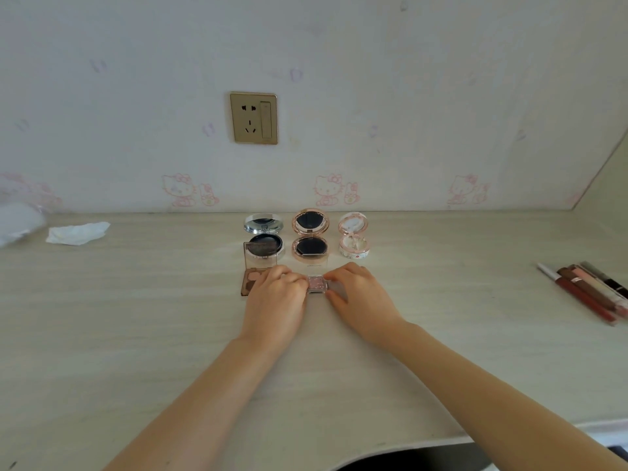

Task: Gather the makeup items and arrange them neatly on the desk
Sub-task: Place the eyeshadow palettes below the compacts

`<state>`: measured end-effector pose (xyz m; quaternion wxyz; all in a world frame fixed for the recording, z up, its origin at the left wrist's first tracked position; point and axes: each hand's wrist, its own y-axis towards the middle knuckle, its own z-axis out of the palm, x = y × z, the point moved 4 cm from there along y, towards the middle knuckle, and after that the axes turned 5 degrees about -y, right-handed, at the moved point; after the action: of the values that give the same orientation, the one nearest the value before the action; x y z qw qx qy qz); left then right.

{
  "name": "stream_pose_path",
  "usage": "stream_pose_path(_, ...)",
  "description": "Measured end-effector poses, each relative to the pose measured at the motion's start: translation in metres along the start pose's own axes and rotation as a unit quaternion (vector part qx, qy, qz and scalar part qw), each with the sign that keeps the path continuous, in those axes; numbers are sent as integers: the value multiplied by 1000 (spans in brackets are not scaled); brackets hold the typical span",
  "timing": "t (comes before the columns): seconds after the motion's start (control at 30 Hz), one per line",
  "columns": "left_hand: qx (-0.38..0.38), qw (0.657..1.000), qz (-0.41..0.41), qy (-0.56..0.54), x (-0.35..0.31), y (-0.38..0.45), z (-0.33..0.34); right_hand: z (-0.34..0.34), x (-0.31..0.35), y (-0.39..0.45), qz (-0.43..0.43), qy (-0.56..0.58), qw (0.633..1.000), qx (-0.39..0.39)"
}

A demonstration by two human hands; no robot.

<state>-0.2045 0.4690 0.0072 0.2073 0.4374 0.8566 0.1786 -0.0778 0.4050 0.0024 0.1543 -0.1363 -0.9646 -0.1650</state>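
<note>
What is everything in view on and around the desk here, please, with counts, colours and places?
Round compacts: three, open; silver with dark pan, rose-gold with dark pan, white-pink; in a row near the wall.
Rectangular palette: one, brown, open, overlapping the front of the silver compact, partly under the left hand.
Small square case: one, pink glittery, between both hands.
Lip pencils and tubes: a bundle, count unclear, red, brown, pink, white; desk's right edge.
Tissue: one, white, crumpled, left rear.
Socket plate: one, gold, on the wall.
Desk: one, pale wood grain.
Left hand: grip on the case's left side.
Right hand: grip on its right side.
</note>
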Motion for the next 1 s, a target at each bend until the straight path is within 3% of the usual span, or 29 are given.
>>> stream_pose_path(0.5, 40, 999, -26, -12, 0, 3, -2, -2, -5, -2, -4, -2, 1000, 17)
stream_pose_path(0.73, 14, 999, 17, -43, -30, 6, -5, -25, -33, -30, 5, -58, 998, 30)
stream_pose_path(1.0, 20, 990, 99, -99, -107, 15, 24, -79, -98, -87, 33, -139, 990, -9)
